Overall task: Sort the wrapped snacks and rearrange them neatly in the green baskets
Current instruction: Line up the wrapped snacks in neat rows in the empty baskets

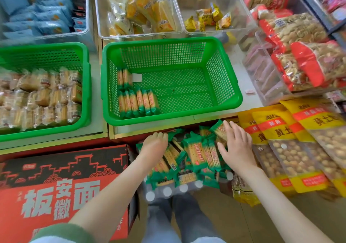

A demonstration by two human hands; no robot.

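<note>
**Fingers [234, 130] on the heap of green-wrapped packets [194, 158]**

The fingers of the right hand [236, 147] are spread wide and straight, and are laid flat on the right side of the heap. Those of the left hand [154, 145] are bent down over the heap's left edge; whether a packet is gripped cannot be told. The heap is piled below the front edge of the worktop [104, 130]. On the worktop just above, a row of like packets [138, 101] is stood on edge in the front-left corner of the middle green basket [168, 120], with two more [124, 77] behind against its left wall. The second green basket [88, 85], to the left, is filled with clear-wrapped pastries [41, 96]. Clear bins [139, 33] are set behind. Yellow bags [284, 130] are seen right of the heap, a red carton [56, 186] left.
</note>
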